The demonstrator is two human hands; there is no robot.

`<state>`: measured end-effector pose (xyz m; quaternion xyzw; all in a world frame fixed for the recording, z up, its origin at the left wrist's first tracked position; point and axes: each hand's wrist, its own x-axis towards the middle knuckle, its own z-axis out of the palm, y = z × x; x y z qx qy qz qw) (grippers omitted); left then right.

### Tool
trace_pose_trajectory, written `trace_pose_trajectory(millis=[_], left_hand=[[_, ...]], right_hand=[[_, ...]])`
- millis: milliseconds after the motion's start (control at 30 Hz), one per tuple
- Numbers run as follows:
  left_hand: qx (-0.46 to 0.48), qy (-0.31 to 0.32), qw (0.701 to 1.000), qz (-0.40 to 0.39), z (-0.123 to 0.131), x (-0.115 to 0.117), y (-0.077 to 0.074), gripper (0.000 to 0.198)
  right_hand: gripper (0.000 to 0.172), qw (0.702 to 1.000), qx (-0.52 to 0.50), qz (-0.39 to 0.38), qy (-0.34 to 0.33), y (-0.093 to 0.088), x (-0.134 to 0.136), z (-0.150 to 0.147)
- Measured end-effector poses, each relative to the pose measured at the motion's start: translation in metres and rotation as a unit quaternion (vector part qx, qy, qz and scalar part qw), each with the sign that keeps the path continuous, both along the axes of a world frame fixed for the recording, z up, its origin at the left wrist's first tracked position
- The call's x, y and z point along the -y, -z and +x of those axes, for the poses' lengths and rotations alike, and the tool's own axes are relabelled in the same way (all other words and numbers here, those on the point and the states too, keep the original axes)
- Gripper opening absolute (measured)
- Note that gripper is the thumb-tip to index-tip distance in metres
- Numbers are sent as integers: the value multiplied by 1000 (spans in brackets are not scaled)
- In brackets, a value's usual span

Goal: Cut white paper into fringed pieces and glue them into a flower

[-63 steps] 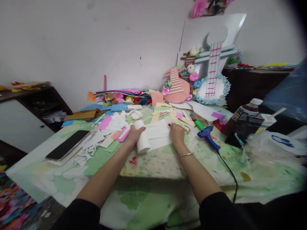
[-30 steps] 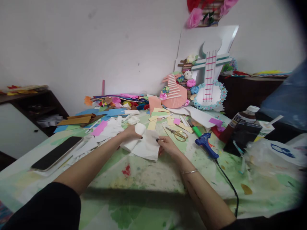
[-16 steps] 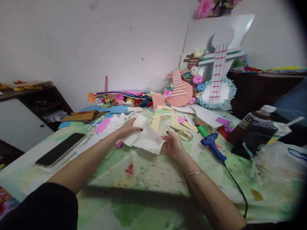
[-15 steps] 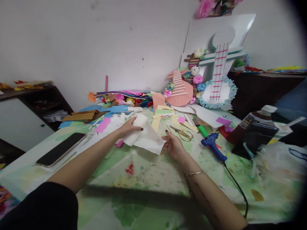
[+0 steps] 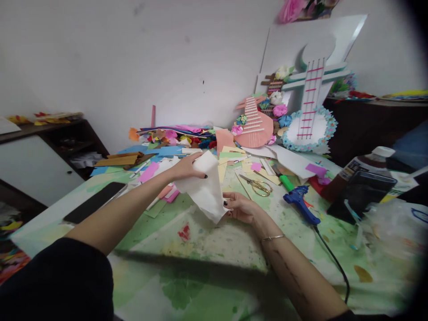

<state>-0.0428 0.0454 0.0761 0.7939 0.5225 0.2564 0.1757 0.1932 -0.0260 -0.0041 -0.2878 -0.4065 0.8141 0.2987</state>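
My left hand (image 5: 187,168) grips a roll of white tissue paper (image 5: 203,183) and holds it lifted above the table. A loose sheet hangs down from the roll. My right hand (image 5: 241,207) pinches the lower corner of that sheet just above the green paint-stained table (image 5: 214,249). Both arms reach forward from black sleeves, and a thin bracelet sits on my right wrist.
Gold-handled scissors (image 5: 257,185) and a blue glue gun (image 5: 298,202) with a black cord lie right of my hands. A black phone (image 5: 94,201) rests at left. Coloured paper scraps (image 5: 160,147), paper guitars (image 5: 309,113), a brown bottle (image 5: 357,171) and a plastic bag (image 5: 394,223) crowd the back and right.
My left hand has raised the tissue roll off the table, so the sheet now hangs down. My right hand shifted from the sheet's flat edge to pinching its lower corner.
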Motion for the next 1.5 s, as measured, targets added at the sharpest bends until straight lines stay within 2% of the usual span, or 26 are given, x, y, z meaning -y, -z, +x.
trace_pose_trajectory(millis=[167,267,400,500,600,733,833,967,1100,1133,1267,1333,1400,1500], left_hand=[[1,85,996,28,15,18,-21,86],[6,123,991,41,24,26,-33,86],[22,138,989,54,35,31,-44,86],[18,154,986,54,42,31,-48,86],[-18,155,986,66,46,27,-45,85],[-65,110,991,44,47,16,-32,89],[-73,114,991,15,44,8,-21,86],[-83,134,987,34,36,-2,-16,79],[-92,30,994,54,12,-15,-24,78],[-88,23,995,44,4,-17,-26,75],[-83,60,995,10,-14,-21,-27,77],[-85,76,993,10,-10,-20,-23,82],[-70,98,993,2,0,-20,-20,81],[-24,132,991,-29,14,-20,-21,70]], right_hand=[[34,1000,1,11,-22,0,4,-3],[39,1000,-3,15,-10,-1,7,-6],[45,1000,-12,18,18,-1,9,-13],[41,999,-1,19,42,2,7,-17],[29,999,15,18,42,4,4,-18],[4,1000,15,12,-19,3,5,-17],[8,999,15,2,-51,0,6,-17],[10,997,19,-4,-75,-2,9,-19],[12,994,32,11,-103,-3,17,-16],[12,995,31,19,-98,-3,18,-16],[12,993,21,58,-103,-4,20,-16],[11,987,27,77,-140,-2,19,-18],[23,982,33,91,-162,1,18,-17],[37,982,39,95,-158,4,16,-13]])
